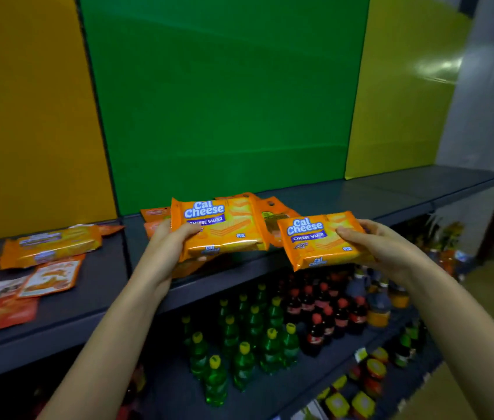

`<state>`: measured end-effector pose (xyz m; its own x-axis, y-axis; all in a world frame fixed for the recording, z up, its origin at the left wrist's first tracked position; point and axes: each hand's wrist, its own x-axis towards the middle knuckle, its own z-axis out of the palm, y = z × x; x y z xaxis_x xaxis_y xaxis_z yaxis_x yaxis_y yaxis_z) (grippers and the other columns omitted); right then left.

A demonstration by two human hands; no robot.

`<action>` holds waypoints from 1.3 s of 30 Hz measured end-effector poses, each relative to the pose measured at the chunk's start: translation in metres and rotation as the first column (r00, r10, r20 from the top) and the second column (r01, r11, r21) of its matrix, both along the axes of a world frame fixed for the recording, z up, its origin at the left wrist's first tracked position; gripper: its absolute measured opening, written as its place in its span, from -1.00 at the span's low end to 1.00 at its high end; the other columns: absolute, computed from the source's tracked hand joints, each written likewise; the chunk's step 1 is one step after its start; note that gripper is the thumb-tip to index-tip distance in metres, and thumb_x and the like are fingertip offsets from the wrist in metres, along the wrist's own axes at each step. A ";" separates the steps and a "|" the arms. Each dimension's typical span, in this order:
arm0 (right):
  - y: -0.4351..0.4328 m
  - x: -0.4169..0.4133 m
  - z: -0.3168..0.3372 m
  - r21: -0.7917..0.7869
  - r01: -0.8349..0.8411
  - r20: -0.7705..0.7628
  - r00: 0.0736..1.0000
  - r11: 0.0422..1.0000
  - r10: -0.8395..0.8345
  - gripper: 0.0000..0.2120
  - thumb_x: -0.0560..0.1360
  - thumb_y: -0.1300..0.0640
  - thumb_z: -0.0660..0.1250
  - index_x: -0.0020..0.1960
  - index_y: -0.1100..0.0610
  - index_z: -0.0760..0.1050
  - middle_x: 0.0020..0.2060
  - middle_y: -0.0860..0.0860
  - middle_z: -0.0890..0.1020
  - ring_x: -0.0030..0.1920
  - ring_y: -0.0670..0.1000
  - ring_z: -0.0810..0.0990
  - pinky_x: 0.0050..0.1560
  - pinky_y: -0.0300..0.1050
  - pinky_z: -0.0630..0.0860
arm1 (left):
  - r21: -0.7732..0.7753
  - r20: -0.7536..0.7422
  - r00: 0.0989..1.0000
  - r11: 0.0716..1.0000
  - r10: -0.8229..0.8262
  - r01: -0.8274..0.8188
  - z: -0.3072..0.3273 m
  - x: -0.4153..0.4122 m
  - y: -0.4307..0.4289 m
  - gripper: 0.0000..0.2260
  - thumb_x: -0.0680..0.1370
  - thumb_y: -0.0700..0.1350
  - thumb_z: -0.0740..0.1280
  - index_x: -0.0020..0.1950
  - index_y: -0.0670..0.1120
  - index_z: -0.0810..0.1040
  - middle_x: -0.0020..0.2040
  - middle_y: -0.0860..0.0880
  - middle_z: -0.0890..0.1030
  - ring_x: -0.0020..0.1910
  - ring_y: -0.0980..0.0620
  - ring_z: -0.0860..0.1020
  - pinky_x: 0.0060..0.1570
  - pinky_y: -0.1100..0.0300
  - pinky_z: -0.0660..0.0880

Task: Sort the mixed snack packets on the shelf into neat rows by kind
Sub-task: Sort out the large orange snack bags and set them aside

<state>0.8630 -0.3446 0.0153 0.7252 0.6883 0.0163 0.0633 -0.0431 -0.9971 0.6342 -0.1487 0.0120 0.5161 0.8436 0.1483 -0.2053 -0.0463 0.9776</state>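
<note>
My left hand (pixel 170 237) grips the left end of an orange Cal Cheese wafer pack (pixel 224 225), held just above the dark shelf (pixel 361 201). My right hand (pixel 373 237) grips the right end of a second Cal Cheese wafer pack (pixel 315 241), held out past the shelf's front edge. Behind the two packs lie other orange packets (pixel 273 210), partly hidden. A third Cal Cheese pack (pixel 51 245) lies on the shelf at the left, among smaller orange and red snack pouches (pixel 50 275).
The shelf's right half shows bare dark metal. Behind it stand orange, green and yellow back panels (pixel 224 101). On the lower shelf stand several green bottles (pixel 239 344), dark cola bottles (pixel 330 316) and jars (pixel 373 371).
</note>
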 end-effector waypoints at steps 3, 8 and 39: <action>-0.022 0.040 -0.003 0.005 0.059 0.004 0.998 0.998 -0.059 -0.71 0.50 0.16 0.32 0.20 0.15 0.41 -0.22 0.03 0.58 -0.37 -0.07 0.58 -0.35 -0.19 0.51 | 0.025 -0.010 1.000 0.999 -0.024 0.025 -0.002 0.052 -0.013 -0.87 0.53 -0.24 0.27 0.06 -0.11 0.49 -0.15 -0.06 0.60 -0.44 0.15 0.60 -0.54 0.28 0.54; -0.048 0.101 -0.004 0.019 0.114 0.001 0.993 0.993 -0.114 -0.68 0.49 0.16 0.33 0.22 0.16 0.40 -0.16 0.04 0.60 -0.27 -0.02 0.57 -0.23 -0.14 0.52 | 0.044 -0.036 0.998 0.998 -0.052 0.054 0.001 0.133 -0.024 -0.70 0.53 -0.24 0.27 0.25 -0.28 0.42 0.06 -0.18 0.57 -0.28 0.03 0.57 -0.55 0.28 0.53; 0.076 0.382 -0.015 -0.010 -0.365 -0.117 0.925 0.931 0.361 -0.77 0.52 0.24 0.28 0.17 0.17 0.40 -0.18 0.06 0.63 -0.38 -0.12 0.62 -0.37 -0.31 0.59 | 0.001 -0.378 0.919 0.992 0.115 -0.123 0.019 0.443 0.062 -0.89 0.56 -0.26 0.25 0.07 -0.23 0.40 -0.21 -0.14 0.53 -0.48 0.03 0.57 -0.63 0.27 0.51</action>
